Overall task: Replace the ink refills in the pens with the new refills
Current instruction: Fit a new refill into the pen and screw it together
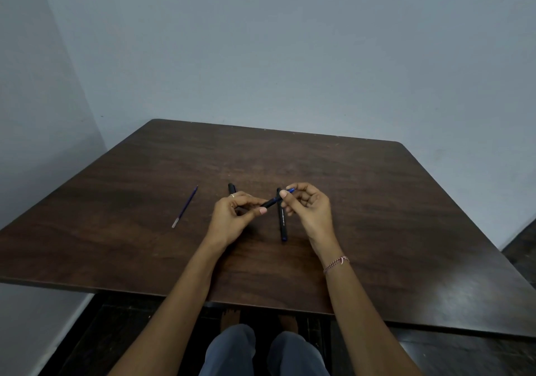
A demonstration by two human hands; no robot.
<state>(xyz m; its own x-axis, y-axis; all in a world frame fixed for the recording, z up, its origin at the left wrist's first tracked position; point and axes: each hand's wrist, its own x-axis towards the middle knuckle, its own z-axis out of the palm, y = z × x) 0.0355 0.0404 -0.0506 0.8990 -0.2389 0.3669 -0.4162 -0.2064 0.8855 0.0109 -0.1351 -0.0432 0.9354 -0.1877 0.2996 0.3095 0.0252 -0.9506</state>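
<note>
Pinching a black pen (269, 202) in the curled fingers of the left hand (236, 211), holding it just above the desk (377, 201) and angling it up toward the right. Closing the thumb and fingertips of the right hand (309, 208) on a blue piece (290, 190) at the pen's far end; probably a refill, though not showing whether going in or coming out. Keeping both hands close together over a second pen (282, 221), lying flat on the desk and looking fully assembled. Half hiding a black piece (231, 187) behind the left hand, either a cap or another pen. Leaving a loose refill (184, 207) on the desk well to the left, apart from everything else, old or new not being clear. Judging the task as partway: working on one pen, with the second pen likely waiting.
</note>
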